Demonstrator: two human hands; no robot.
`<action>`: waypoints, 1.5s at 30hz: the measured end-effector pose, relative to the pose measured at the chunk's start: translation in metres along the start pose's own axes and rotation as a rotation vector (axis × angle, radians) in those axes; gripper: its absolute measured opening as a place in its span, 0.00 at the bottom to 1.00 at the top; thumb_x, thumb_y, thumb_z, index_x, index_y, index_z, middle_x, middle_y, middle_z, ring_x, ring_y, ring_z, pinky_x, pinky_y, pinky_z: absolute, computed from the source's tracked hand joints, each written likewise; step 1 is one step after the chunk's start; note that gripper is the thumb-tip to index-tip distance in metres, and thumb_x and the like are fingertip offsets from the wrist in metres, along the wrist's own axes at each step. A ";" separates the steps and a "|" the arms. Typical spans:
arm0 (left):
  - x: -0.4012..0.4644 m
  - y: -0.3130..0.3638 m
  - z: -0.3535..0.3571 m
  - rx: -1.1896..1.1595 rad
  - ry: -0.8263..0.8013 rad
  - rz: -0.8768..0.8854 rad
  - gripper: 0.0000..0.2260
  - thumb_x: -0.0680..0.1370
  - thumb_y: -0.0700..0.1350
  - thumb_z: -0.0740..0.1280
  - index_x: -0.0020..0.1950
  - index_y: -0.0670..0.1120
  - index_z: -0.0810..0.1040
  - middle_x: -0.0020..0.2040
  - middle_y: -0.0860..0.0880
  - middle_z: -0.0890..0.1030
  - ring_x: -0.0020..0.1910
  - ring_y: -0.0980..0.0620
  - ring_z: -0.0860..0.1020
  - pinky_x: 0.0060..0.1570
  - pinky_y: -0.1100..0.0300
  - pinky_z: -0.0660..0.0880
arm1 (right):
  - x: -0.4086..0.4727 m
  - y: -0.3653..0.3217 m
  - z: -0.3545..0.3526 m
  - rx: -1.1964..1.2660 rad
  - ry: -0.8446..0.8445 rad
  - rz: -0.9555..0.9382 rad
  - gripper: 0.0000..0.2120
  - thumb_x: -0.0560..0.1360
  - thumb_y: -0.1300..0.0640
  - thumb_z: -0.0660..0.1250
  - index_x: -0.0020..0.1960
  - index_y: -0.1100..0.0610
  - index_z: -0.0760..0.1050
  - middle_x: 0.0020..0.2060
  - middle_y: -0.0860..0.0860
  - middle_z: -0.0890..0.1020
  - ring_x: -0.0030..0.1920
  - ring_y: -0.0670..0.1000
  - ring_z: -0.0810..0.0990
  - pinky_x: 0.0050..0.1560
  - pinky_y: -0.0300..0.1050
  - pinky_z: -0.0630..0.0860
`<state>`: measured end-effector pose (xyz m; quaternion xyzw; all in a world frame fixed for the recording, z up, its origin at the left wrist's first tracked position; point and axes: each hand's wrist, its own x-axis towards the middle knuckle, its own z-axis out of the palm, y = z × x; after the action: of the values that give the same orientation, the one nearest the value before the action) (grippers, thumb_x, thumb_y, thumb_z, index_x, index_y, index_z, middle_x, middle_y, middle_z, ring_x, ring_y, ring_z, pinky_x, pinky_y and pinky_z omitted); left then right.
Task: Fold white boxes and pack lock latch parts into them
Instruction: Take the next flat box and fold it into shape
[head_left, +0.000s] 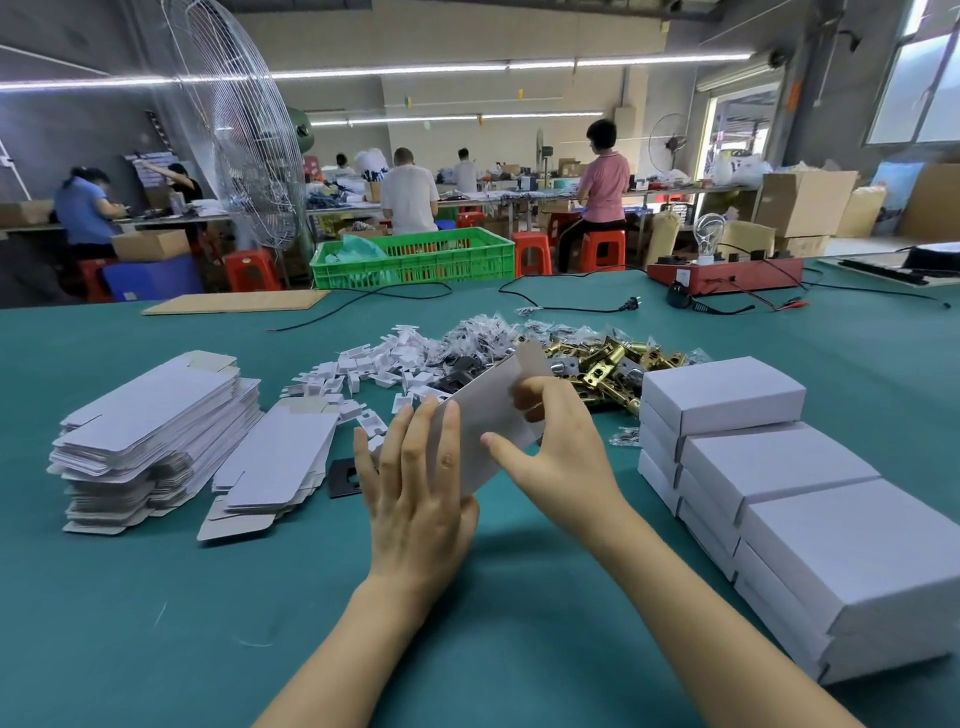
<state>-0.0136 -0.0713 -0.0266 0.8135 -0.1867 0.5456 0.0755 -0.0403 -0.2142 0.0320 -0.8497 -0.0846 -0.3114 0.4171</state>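
Note:
A partly folded white box (485, 410) is held tilted above the green table (156, 597) at centre. My left hand (415, 493) lies along its near left side, fingers straight, thumb under its lower edge. My right hand (550, 441) grips its right side, fingers curled over the top edge and thumb on the face. Stacks of flat white box blanks (156, 431) lie at the left. Finished closed white boxes (769, 467) are stacked at the right. Brass lock latch parts (613, 364) are piled behind the box.
Small white plastic pieces (374, 364) and bagged parts (483, 332) spread across the middle of the table. A black plate (344, 475) lies by the blanks. A green crate (415, 257), cables and a red device (727, 273) sit at the far edge. Several people work beyond.

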 end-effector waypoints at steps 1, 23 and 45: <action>0.000 0.000 -0.001 0.002 0.000 0.001 0.45 0.57 0.36 0.75 0.73 0.41 0.63 0.70 0.42 0.64 0.69 0.41 0.65 0.68 0.30 0.61 | 0.001 -0.001 -0.001 0.000 -0.004 0.015 0.20 0.70 0.56 0.74 0.58 0.59 0.71 0.53 0.50 0.74 0.54 0.49 0.71 0.55 0.38 0.67; -0.004 -0.001 0.009 -0.012 -0.021 -0.087 0.44 0.65 0.56 0.74 0.73 0.35 0.61 0.65 0.38 0.66 0.63 0.38 0.69 0.70 0.35 0.56 | -0.004 -0.018 0.004 -0.138 0.003 -0.097 0.15 0.75 0.54 0.69 0.49 0.53 0.61 0.39 0.49 0.76 0.41 0.60 0.76 0.38 0.51 0.64; 0.012 0.009 -0.014 -0.560 -0.137 -0.212 0.31 0.75 0.63 0.63 0.57 0.34 0.77 0.46 0.41 0.79 0.44 0.49 0.73 0.41 0.62 0.69 | 0.003 -0.024 -0.013 -0.061 -0.112 -0.216 0.08 0.75 0.59 0.69 0.52 0.60 0.74 0.38 0.47 0.76 0.39 0.54 0.71 0.41 0.46 0.63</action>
<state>-0.0249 -0.0780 -0.0109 0.8110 -0.2486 0.4058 0.3404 -0.0538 -0.2092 0.0550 -0.8640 -0.1891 -0.3091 0.3497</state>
